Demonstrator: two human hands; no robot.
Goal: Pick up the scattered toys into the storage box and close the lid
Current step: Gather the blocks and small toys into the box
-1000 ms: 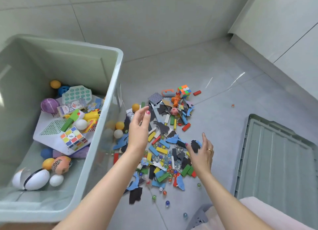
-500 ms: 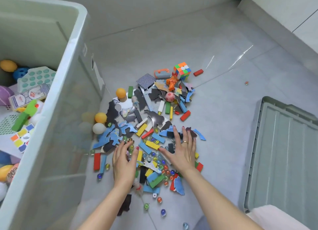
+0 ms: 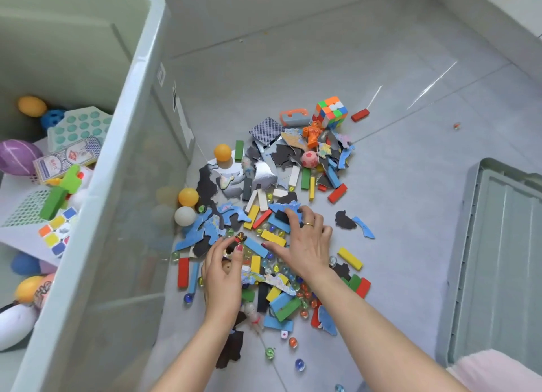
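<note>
Roughly half done, by my read: box [image 3: 96,204] at left already holds balls, a cube, cards etc., but a big pile of toys [image 3: 275,215] (blocks, puzzle bits, marbles) is on the floor [image 3: 396,201] beside it, and lid [image 3: 504,259] lies off to the right. Left hand [image 3: 224,270] pinches a small figure w/ curled fingers; right hand [image 3: 305,242] lies spread on the pile, gripping nothing I can see.
</note>
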